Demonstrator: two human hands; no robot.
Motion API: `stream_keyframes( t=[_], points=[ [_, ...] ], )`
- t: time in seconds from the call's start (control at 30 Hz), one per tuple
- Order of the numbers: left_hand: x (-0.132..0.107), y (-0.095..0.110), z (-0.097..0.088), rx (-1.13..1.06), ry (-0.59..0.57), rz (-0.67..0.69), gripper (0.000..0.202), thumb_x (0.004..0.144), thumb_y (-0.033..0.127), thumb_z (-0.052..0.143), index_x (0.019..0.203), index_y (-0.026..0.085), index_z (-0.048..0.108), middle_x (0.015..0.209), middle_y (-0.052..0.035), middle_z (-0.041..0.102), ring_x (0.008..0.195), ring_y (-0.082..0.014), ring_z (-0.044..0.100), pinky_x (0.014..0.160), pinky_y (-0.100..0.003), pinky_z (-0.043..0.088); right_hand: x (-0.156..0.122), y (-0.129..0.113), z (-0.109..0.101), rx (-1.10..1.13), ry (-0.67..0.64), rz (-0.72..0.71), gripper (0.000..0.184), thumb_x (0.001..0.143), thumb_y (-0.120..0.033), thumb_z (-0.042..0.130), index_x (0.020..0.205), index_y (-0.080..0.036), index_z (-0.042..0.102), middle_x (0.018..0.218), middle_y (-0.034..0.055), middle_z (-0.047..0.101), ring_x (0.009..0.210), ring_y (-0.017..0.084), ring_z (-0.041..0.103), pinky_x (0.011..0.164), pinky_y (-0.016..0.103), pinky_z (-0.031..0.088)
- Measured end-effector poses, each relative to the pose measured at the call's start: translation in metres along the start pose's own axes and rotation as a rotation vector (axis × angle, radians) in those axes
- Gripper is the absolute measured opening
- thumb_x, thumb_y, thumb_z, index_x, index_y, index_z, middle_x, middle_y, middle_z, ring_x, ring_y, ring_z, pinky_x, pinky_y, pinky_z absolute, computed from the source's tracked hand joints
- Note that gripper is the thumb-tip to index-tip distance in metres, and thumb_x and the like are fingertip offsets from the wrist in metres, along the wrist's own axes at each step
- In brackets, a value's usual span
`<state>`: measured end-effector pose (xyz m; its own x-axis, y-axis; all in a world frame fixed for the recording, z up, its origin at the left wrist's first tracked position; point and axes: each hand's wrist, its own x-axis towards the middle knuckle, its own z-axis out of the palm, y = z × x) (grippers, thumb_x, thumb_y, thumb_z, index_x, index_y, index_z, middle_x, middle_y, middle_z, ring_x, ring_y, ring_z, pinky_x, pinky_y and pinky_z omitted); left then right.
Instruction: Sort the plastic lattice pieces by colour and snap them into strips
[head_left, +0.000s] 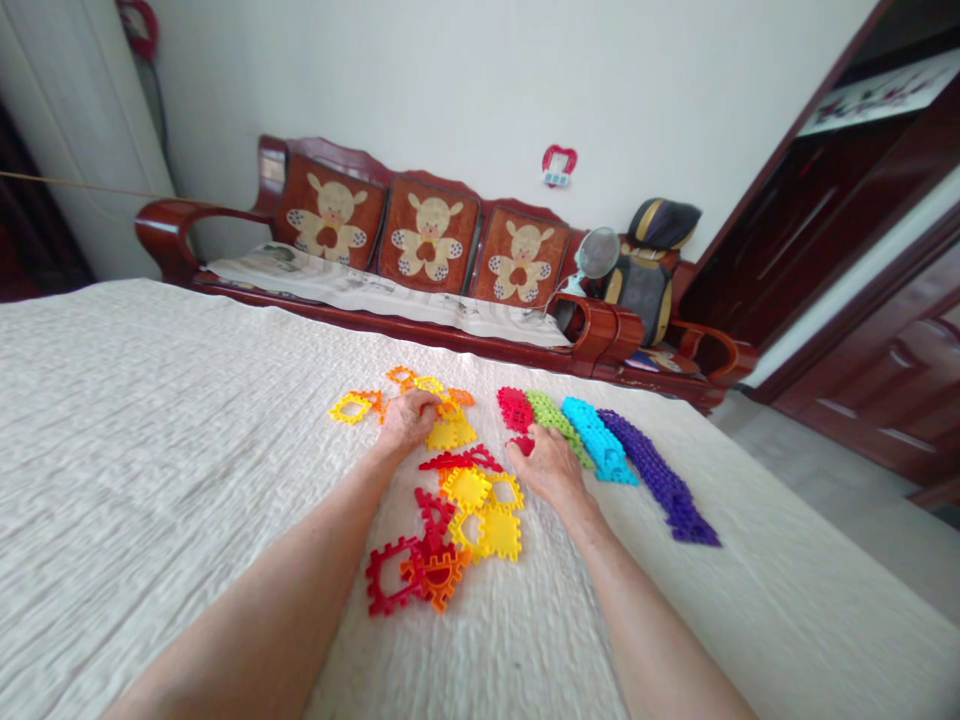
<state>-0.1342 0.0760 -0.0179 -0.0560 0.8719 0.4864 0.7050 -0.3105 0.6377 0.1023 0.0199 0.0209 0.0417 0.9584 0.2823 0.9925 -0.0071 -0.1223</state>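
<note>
From here I have both bare hands in view, working over a loose heap of plastic snap tiles [465,490] on a quilted bed cover [150,450]. The left hand [409,420] sits at the far end of the heap, its grip curled down over orange and yellow tiles; I cannot tell if it is clamped on one. A yellow tile [450,434] lies just beside it. The right hand [544,465] is to the right of the heap, its grip bunched, with the fingertips [514,452] touching a small red tile [523,445]. Further right of the heap lie a red strip [515,408], green strip [551,420], blue strip [596,445] and purple strip [660,470], side by side. Beyond the heap stands a wooden bench [375,325].
</note>
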Motion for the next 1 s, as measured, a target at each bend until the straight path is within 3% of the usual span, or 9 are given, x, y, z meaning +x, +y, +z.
stream_keyframes(
  t=[0.2,0.37,0.53,0.73,1.0],
  points=[
    [0.0,0.002,0.0,0.003,-0.005,0.003,0.032,0.076,0.012,0.048,0.09,0.021,0.075,0.098,-0.0031,0.074,0.092,-0.0174,0.067,0.088,-0.028,0.052,0.001,0.0,-0.005,0.023,-0.127,-0.061,0.044,0.079,-0.046,0.056,0.106,-0.013,0.066,0.102,0.0164,0.068,0.097,0.027,0.063,0.083,0.035,0.045],
    [0.0,0.003,-0.002,0.007,-0.012,0.004,0.032,0.075,0.011,0.048,0.091,0.019,0.075,0.098,-0.0044,0.074,0.091,-0.0178,0.068,0.088,-0.028,0.052,0.001,0.004,-0.005,0.064,-0.142,-0.159,0.033,0.081,-0.039,0.055,0.101,-0.015,0.067,0.102,0.0127,0.068,0.099,0.024,0.062,0.087,0.033,0.044],
    [0.001,0.001,-0.002,0.008,-0.02,0.012,0.032,0.076,0.013,0.047,0.091,0.02,0.075,0.098,-0.0035,0.074,0.089,-0.0165,0.067,0.087,-0.028,0.052,0.005,0.006,0.004,0.093,-0.005,-0.116,0.044,0.079,-0.033,0.055,0.118,-0.012,0.059,0.111,0.015,0.064,0.105,0.026,0.059,0.091,0.035,0.044],
    [0.001,-0.001,0.001,-0.012,-0.003,0.02,0.033,0.076,0.013,0.047,0.091,0.021,0.075,0.098,-0.0034,0.074,0.092,-0.0175,0.067,0.088,-0.028,0.052,0.018,0.001,0.017,0.111,0.259,-0.192,0.05,0.08,-0.028,0.053,0.126,-0.009,0.051,0.116,0.0169,0.058,0.111,0.028,0.052,0.092,0.039,0.042],
    [0.001,-0.001,0.001,-0.001,-0.009,0.026,0.032,0.075,0.012,0.047,0.091,0.019,0.074,0.098,-0.0041,0.074,0.092,-0.0176,0.067,0.087,-0.028,0.052,0.023,-0.006,0.027,-0.053,0.302,-0.129,0.05,0.085,-0.037,0.05,0.126,-0.01,0.051,0.118,0.019,0.058,0.112,0.034,0.044,0.097,0.051,0.026]
  ],
)
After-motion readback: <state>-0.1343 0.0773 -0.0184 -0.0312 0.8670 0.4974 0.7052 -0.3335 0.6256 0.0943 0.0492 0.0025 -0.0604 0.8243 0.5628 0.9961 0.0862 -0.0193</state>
